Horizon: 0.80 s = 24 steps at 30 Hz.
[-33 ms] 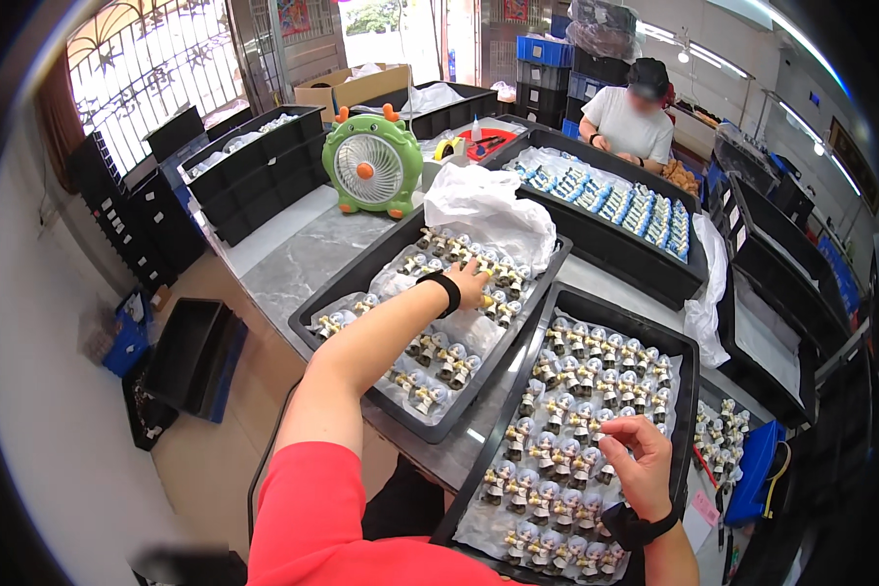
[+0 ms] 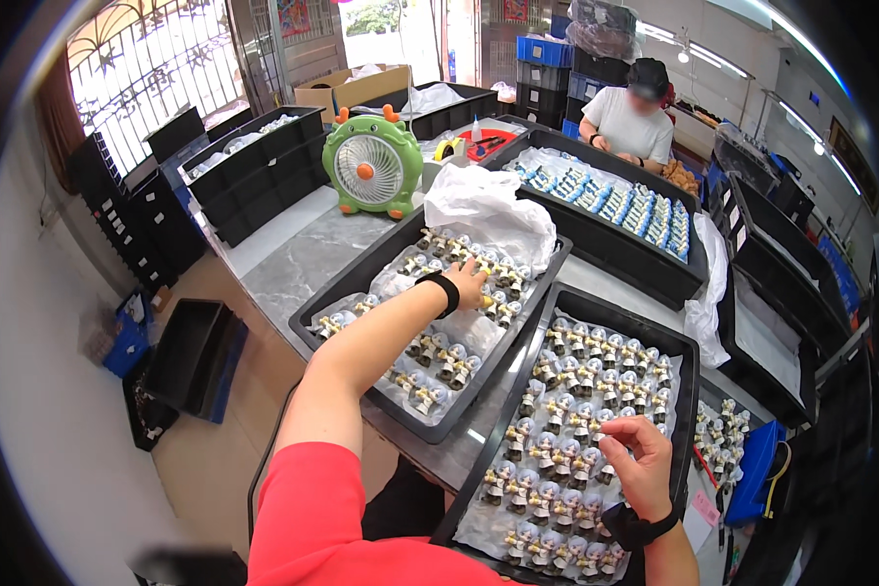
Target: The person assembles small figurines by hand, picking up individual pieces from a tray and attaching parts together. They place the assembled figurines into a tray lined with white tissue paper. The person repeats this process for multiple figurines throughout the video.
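My left hand (image 2: 471, 285) reaches into the far black tray (image 2: 430, 430), low among rows of small figurines (image 2: 454, 363) with pale hair and white-and-gold clothes. Its fingers look spread apart, and the fingertips touch or nearly touch the figurines. My right hand (image 2: 641, 465) hovers over the nearer black tray (image 2: 689, 376), which holds many similar figurines (image 2: 547, 451) in rows on a white liner. Thumb and index finger curl together in a pinch; whatever sits between them, if anything, is too small to make out. Both wrists wear black bands.
A green animal-shaped fan (image 2: 364, 166) stands behind the trays. Crumpled white plastic (image 2: 488, 210) covers the far tray's back corner. Further back, a black bin (image 2: 645, 256) holds blue-and-white pieces. A co-worker (image 2: 630, 122) sits beyond it. More figurines (image 2: 721, 430) and a blue container (image 2: 755, 474) lie right.
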Tool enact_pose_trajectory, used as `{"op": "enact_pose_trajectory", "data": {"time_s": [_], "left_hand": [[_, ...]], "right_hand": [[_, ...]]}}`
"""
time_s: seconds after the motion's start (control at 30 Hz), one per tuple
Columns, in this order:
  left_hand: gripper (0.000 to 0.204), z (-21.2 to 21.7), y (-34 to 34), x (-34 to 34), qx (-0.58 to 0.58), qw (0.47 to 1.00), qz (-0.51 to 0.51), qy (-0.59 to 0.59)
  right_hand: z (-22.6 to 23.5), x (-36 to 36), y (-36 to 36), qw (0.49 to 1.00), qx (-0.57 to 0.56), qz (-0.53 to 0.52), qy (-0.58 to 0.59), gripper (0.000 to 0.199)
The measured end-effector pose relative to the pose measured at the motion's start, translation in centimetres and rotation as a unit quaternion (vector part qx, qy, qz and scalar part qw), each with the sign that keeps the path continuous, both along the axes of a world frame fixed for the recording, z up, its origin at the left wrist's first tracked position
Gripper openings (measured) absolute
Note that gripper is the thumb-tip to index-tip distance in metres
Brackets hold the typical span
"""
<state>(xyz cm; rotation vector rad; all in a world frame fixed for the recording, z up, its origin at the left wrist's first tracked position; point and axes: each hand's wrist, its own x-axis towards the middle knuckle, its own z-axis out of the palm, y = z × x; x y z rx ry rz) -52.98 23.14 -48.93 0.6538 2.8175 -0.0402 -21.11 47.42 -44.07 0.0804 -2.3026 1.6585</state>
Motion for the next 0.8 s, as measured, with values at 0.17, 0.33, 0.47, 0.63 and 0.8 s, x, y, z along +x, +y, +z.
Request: {"op": "enact_pose_trajectory", "data": {"time_s": [0.17, 0.33, 0.47, 0.63, 0.8], "left_hand": [[0.066, -0.8, -1.0, -0.9, -0.01, 1.0, -0.007, -0.009], [0.069, -0.5, -0.8, -0.8, -0.005, 1.0, 0.003, -0.02], [0.073, -0.6, -0.7, -0.7, -0.011, 1.0, 0.007, -0.02], [0.074, 0.4, -1.2, -1.1, 0.003, 0.999, -0.011, -0.031], [0.04, 3.8, -2.7, -3.9, 0.267, 0.956, 0.07, 0.094]], "right_hand": [[0.1, 0.0, -0.1, 1.0, 0.009, 0.007, 0.007, 0.013], [0.1, 0.1, 0.0, 1.0, 0.011, 0.01, 0.003, 0.013], [0.2, 0.1, 0.1, 1.0, 0.021, 0.015, 0.006, 0.012], [0.3, 0.1, 0.0, 1.0, 0.014, 0.018, 0.004, 0.012], [0.2, 0.0, 0.0, 1.0, 0.02, 0.008, -0.004, 0.011]]}}
